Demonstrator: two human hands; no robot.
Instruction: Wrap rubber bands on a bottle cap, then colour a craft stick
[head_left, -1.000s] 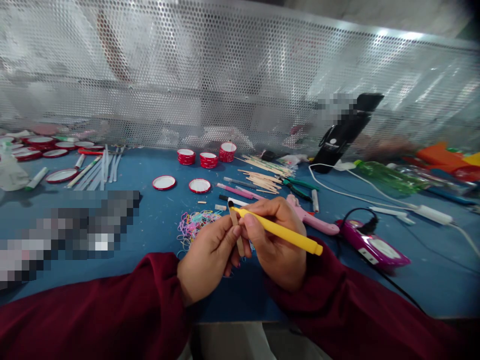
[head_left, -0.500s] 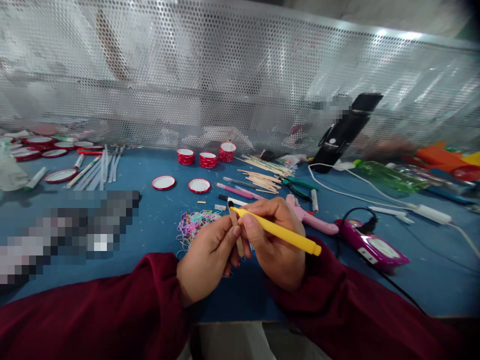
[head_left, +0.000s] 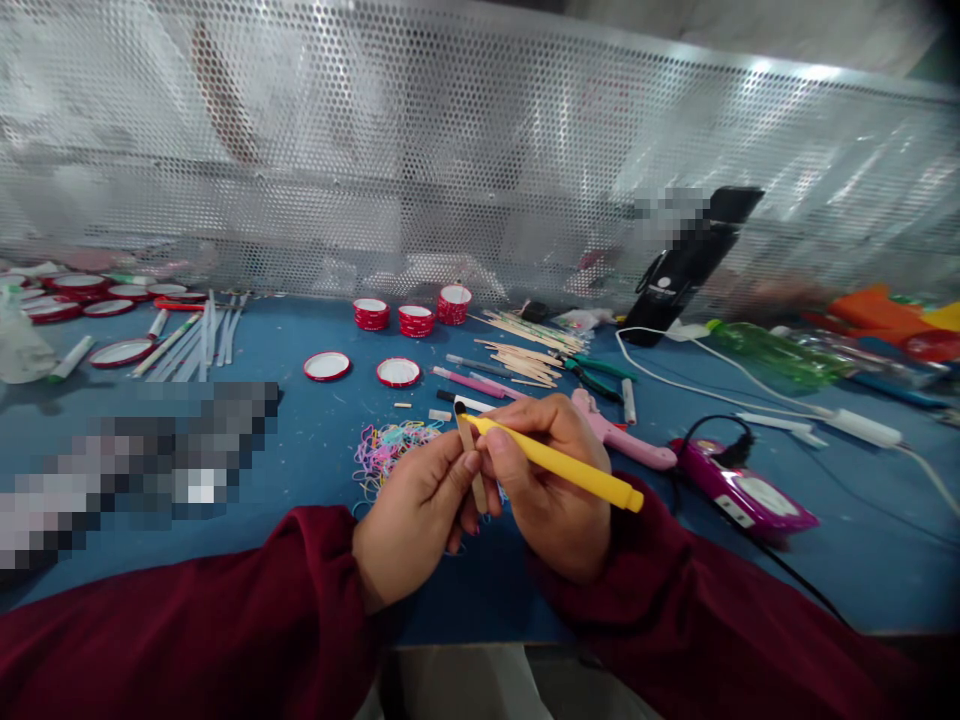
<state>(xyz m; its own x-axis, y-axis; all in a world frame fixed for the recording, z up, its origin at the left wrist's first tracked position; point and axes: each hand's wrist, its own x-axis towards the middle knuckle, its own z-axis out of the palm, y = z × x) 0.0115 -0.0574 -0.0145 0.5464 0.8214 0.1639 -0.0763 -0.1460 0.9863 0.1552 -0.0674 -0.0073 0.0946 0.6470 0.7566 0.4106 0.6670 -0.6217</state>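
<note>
My left hand [head_left: 416, 515] pinches a flat wooden stick [head_left: 470, 450] upright over the blue table; the stick's top end is blackened. My right hand [head_left: 551, 495] grips a yellow pen [head_left: 559, 465], whose tip touches the stick's dark top end. Both hands meet just above a heap of coloured rubber bands [head_left: 386, 445]. Dark red sleeves cover both of my forearms.
Red-rimmed white lids [head_left: 328, 365] and small red cups [head_left: 417, 319] lie behind the hands, with loose wooden sticks [head_left: 525, 355], markers, a pink glue gun [head_left: 622, 435], a purple corded device [head_left: 746, 495] and a black bottle [head_left: 694, 260]. A perforated metal screen [head_left: 450, 150] closes off the back.
</note>
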